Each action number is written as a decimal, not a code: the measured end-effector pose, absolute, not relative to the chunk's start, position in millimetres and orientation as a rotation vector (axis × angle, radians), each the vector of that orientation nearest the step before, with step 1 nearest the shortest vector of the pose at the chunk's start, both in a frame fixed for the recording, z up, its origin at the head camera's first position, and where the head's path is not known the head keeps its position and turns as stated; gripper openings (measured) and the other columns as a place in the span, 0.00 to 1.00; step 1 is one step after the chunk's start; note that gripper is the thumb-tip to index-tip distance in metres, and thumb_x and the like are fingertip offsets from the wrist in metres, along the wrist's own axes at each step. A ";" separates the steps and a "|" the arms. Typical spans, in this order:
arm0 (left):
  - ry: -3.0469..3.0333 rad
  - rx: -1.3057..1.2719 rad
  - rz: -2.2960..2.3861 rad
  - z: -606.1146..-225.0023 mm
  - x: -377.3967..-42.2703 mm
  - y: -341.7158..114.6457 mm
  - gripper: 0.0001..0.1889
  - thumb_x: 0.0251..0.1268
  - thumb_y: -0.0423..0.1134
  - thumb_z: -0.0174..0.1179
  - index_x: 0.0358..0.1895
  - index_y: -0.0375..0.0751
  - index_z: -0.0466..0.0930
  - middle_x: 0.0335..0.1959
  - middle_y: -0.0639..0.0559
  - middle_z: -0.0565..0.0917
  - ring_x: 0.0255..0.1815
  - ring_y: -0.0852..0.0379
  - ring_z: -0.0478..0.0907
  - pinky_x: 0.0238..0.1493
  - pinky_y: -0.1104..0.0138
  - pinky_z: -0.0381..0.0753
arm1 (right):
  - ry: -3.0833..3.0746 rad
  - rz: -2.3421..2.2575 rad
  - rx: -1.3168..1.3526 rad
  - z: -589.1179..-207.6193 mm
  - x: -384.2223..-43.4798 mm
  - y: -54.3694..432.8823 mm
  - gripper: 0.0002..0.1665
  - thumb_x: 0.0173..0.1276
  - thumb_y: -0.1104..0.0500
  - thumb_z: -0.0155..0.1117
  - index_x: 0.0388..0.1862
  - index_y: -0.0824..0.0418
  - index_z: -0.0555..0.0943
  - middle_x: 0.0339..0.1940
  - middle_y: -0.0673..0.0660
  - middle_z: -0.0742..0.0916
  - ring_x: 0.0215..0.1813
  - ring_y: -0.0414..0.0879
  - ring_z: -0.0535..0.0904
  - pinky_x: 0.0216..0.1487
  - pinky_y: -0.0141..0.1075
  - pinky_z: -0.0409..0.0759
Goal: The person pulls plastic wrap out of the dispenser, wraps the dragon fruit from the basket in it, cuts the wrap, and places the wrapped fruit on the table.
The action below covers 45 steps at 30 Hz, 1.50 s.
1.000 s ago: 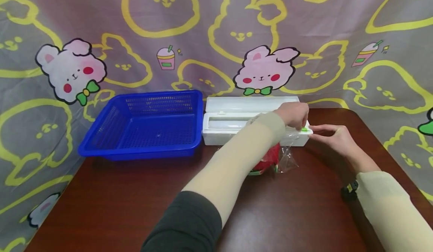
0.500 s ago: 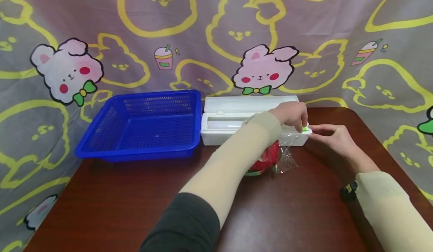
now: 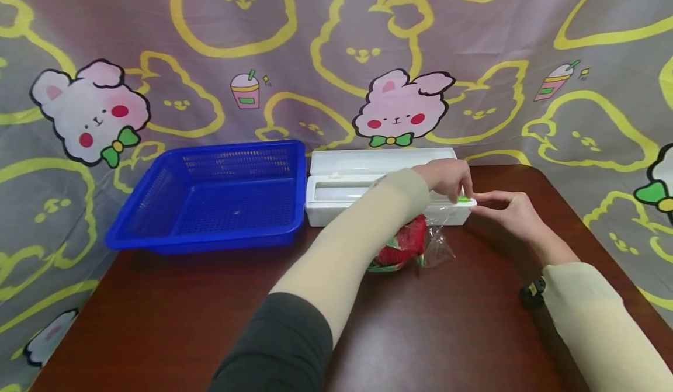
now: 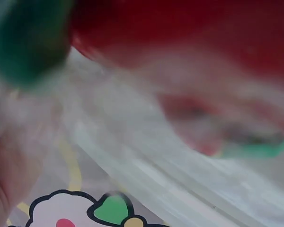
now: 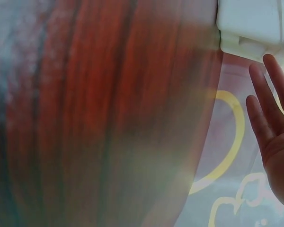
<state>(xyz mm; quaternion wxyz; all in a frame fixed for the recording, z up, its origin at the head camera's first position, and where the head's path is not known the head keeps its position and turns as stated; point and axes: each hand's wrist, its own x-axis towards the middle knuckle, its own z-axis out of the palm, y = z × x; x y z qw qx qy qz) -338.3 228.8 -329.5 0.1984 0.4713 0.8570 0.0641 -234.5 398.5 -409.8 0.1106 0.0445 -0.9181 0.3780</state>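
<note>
left hand [image 3: 447, 177] seemingly slid slider [image 3: 464, 199] leftward.

The desk [image 3: 173, 316] carries one blue basket [image 3: 210, 199], one white dispenser box [image 3: 368, 187], and seemingly one red wrapped item [image 3: 402, 249].

The basket [image 3: 210, 199] and white box [image 3: 363, 196] block the table's [image 3: 158, 322] back edge; its front half lies open.

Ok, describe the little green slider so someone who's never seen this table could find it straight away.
Start at the blue basket; right of it lies a long white wrap dispenser. At its right end, the left hand pinches the green slider, the only green piece on that white box.
</note>
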 end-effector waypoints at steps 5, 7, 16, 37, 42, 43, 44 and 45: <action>2.377 1.359 0.132 -321.9 -335.8 219.1 0.17 0.59 0.31 0.68 0.51 0.52 0.87 0.36 0.57 0.83 0.39 0.63 0.75 0.40 0.73 0.72 | -2.662 1.130 0.181 -413.2 -239.0 391.7 0.21 0.59 0.58 0.75 0.49 0.68 0.85 0.43 0.63 0.87 0.37 0.30 0.77 0.32 0.23 0.76; 2.368 1.377 0.111 -317.1 -334.1 216.0 0.17 0.60 0.31 0.67 0.51 0.51 0.86 0.37 0.56 0.83 0.40 0.63 0.75 0.40 0.73 0.72 | -2.653 1.138 0.182 -411.2 -239.4 389.7 0.20 0.59 0.59 0.75 0.48 0.68 0.85 0.42 0.62 0.88 0.37 0.30 0.77 0.32 0.24 0.76; 2.434 1.368 -0.139 -300.2 -328.2 211.6 0.18 0.62 0.30 0.62 0.51 0.55 0.86 0.53 0.61 0.78 0.41 0.61 0.68 0.38 0.71 0.70 | -2.661 1.107 0.221 -401.2 -242.2 389.0 0.20 0.59 0.59 0.75 0.49 0.68 0.85 0.47 0.66 0.86 0.39 0.26 0.77 0.34 0.22 0.76; 2.352 1.478 -0.082 -307.7 -339.4 193.2 0.18 0.60 0.29 0.64 0.53 0.50 0.86 0.41 0.53 0.86 0.40 0.62 0.77 0.41 0.73 0.72 | -2.676 1.115 0.176 -404.9 -240.7 390.4 0.21 0.57 0.58 0.76 0.48 0.68 0.85 0.47 0.65 0.86 0.38 0.26 0.77 0.34 0.21 0.76; 2.319 1.507 -0.037 -312.6 -340.5 193.3 0.17 0.61 0.29 0.64 0.52 0.48 0.85 0.40 0.52 0.86 0.38 0.63 0.77 0.40 0.74 0.72 | -2.707 1.109 0.152 -402.9 -235.5 393.3 0.22 0.58 0.56 0.76 0.47 0.68 0.85 0.48 0.65 0.85 0.39 0.24 0.76 0.35 0.20 0.75; 2.315 1.506 -0.024 -313.8 -340.6 193.2 0.17 0.61 0.29 0.64 0.52 0.48 0.85 0.39 0.52 0.86 0.37 0.64 0.76 0.40 0.74 0.72 | -2.714 1.100 0.151 -402.5 -234.2 394.1 0.22 0.58 0.56 0.75 0.48 0.68 0.85 0.48 0.65 0.85 0.39 0.24 0.75 0.35 0.20 0.74; 2.312 1.501 -0.009 -315.0 -340.7 193.2 0.17 0.61 0.29 0.64 0.52 0.47 0.86 0.38 0.52 0.86 0.36 0.64 0.76 0.39 0.73 0.72 | -2.720 1.093 0.151 -402.4 -233.1 394.9 0.23 0.58 0.55 0.75 0.48 0.68 0.85 0.48 0.66 0.85 0.40 0.23 0.74 0.36 0.19 0.74; 2.311 1.501 0.002 -316.1 -340.8 193.0 0.17 0.61 0.29 0.65 0.52 0.47 0.86 0.38 0.52 0.86 0.36 0.64 0.76 0.39 0.74 0.72 | -2.721 1.092 0.152 -402.6 -232.5 395.7 0.23 0.58 0.55 0.75 0.48 0.68 0.85 0.48 0.66 0.85 0.40 0.23 0.74 0.36 0.19 0.74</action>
